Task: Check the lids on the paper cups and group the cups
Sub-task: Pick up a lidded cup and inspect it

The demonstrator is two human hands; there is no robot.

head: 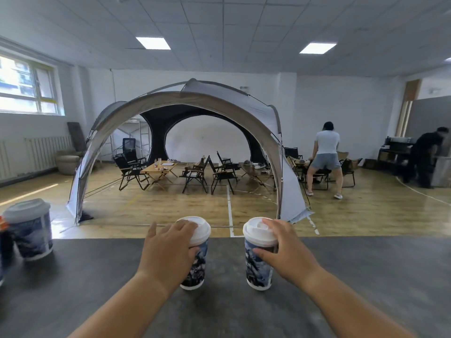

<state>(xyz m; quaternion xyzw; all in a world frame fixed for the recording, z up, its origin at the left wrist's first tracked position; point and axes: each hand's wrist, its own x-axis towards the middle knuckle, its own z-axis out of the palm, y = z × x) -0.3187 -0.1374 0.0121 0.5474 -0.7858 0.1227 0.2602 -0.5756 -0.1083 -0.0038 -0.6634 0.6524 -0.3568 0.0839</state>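
Left hand [168, 250] grips left cup [199, 264]; right hand [285, 250], seemingly, right cup [256, 269].

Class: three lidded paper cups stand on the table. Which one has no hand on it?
The cup at the far left; the left hand grips the middle cup, the right hand the right cup.

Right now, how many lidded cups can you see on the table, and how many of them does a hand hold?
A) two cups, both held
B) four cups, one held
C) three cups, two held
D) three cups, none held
C: the left hand grips the middle cup, the right hand grips the right cup, and the left cup stands alone, untouched.
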